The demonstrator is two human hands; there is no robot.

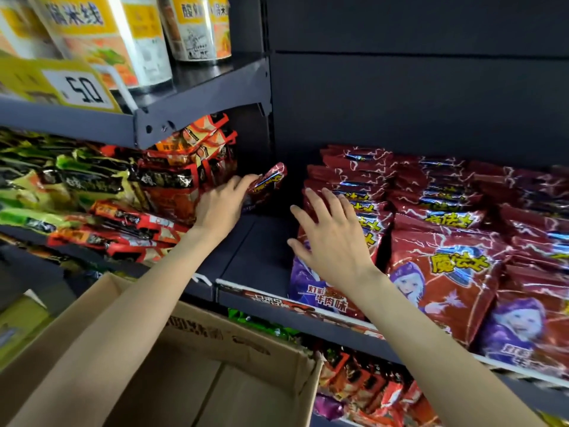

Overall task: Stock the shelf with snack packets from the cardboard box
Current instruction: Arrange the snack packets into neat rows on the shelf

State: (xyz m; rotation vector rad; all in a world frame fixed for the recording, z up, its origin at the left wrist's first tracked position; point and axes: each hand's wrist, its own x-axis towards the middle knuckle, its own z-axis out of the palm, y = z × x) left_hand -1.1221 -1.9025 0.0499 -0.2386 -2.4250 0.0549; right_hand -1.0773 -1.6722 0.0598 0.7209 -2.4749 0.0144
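Note:
My left hand (220, 204) grips a dark red snack packet (268, 181) and holds it upright at the back of a bare gap on the dark shelf (261, 257). My right hand (331, 238) lies with fingers spread and straight against the left-most stack of matching red snack packets (443, 272), which fill the shelf to the right in several rows. The cardboard box (215, 374) sits below my forearms at the bottom left; the part of its inside that shows is bare.
Left of the gap lie red-black and green packets (129, 192). An upper shelf (184, 100) with cup noodles (123, 35) and a yellow price tag (70, 84) overhangs them. A lower shelf holds more packets (369, 386). A dark back panel (415, 87) rises behind.

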